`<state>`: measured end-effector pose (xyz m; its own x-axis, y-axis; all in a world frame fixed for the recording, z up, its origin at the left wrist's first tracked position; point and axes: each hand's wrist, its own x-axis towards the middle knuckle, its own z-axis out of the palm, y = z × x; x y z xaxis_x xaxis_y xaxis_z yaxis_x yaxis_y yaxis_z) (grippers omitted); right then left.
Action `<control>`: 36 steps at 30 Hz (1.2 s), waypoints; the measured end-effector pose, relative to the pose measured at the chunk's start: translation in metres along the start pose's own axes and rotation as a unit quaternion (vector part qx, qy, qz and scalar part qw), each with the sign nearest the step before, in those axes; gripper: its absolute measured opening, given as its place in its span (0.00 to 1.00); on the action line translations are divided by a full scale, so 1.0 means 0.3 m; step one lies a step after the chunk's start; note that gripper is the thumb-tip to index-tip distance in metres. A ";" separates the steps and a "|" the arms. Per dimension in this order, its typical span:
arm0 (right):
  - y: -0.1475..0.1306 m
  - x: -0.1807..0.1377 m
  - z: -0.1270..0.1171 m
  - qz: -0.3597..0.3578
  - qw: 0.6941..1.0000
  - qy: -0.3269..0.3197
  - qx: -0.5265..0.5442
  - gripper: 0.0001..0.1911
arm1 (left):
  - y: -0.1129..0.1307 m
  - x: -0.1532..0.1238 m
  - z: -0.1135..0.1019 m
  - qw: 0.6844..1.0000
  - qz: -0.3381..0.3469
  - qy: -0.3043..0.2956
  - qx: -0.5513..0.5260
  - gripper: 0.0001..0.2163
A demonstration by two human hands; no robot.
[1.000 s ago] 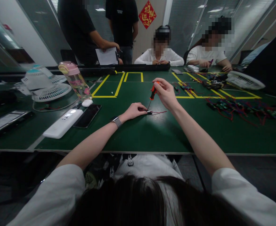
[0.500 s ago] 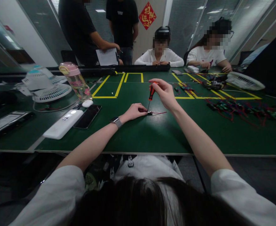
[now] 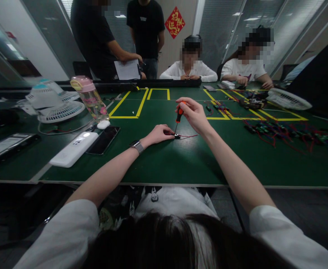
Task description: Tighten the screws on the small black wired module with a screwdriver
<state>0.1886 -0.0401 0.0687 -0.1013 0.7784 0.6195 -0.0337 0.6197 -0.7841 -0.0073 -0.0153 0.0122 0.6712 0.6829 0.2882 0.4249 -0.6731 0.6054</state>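
My right hand (image 3: 192, 113) is closed around the red and black handle of a screwdriver (image 3: 179, 112), which stands nearly upright with its tip down. The tip meets a small dark terminal block with wires (image 3: 177, 136) lying on the green table. Red and black wires (image 3: 188, 136) run from the block to the right. My left hand (image 3: 160, 134), with a watch (image 3: 137, 146) on its wrist, rests on the table and pinches the block's left end. Its fingertips partly hide the block and the wires on that side.
On the left are a white power bank (image 3: 74, 148), a dark phone (image 3: 104, 140), a pink-lidded bottle (image 3: 89, 98) and white fans (image 3: 60, 111). Wired boards (image 3: 278, 130) lie in a heap on the right. Several people are across the table (image 3: 152, 168).
The right hand and screwdriver handle have shifted slightly, with the tip staying at the block. The left hand holds its place; the whole view has tilted a little.
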 end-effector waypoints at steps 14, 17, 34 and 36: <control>-0.007 -0.009 -0.016 -0.049 0.994 0.008 -0.098 0.16 | -0.005 0.001 -0.002 1.000 0.004 -0.003 0.007 0.09; -0.003 -0.012 0.001 -0.073 0.984 0.069 -0.148 0.12 | -0.016 0.003 0.002 1.000 -0.004 -0.005 0.004 0.09; 0.004 -0.005 -0.029 -0.012 0.999 0.008 -0.034 0.18 | -0.005 -0.007 -0.003 1.000 0.011 -0.005 0.011 0.09; -0.001 -0.005 -0.038 -0.004 1.000 -0.010 -0.023 0.18 | -0.005 -0.006 -0.003 1.000 0.009 -0.003 0.011 0.09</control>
<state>0.2002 -0.0403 0.0685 -0.1202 0.7714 0.6249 0.0112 0.6305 -0.7761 -0.0097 -0.0155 0.0113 0.6823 0.6694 0.2939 0.4268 -0.6911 0.5833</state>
